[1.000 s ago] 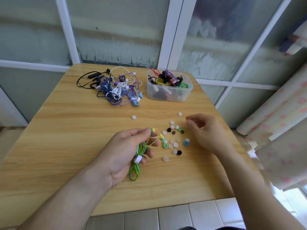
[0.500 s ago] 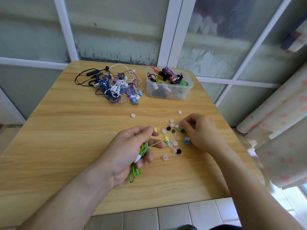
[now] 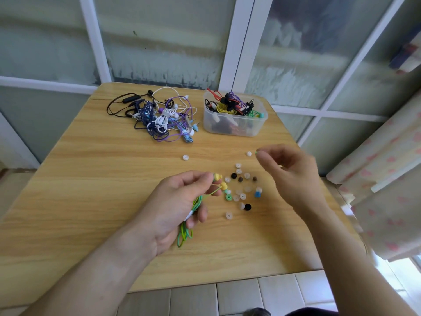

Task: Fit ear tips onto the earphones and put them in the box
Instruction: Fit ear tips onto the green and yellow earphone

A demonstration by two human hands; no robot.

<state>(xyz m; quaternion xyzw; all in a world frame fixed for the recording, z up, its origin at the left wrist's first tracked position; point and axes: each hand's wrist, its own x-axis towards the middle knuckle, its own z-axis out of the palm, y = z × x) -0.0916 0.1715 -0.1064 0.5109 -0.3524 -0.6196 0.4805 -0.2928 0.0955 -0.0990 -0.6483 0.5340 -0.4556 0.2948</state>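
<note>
wooden table [image 3: 91,179], left hand [image 3: 173,208] gripping green earphones [image 3: 193,215], right hand [image 3: 293,176] raised, grip unclear, near right edge

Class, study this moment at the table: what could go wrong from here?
1. The right hand pinches a tiny green ear tip at its fingertips; it might slip and roll away.
2. The left hand holds the green earphones loosely coiled; the cord may tangle.
3. Loose ear tips lie scattered; a sweeping wrist may knock some off the table.
</note>
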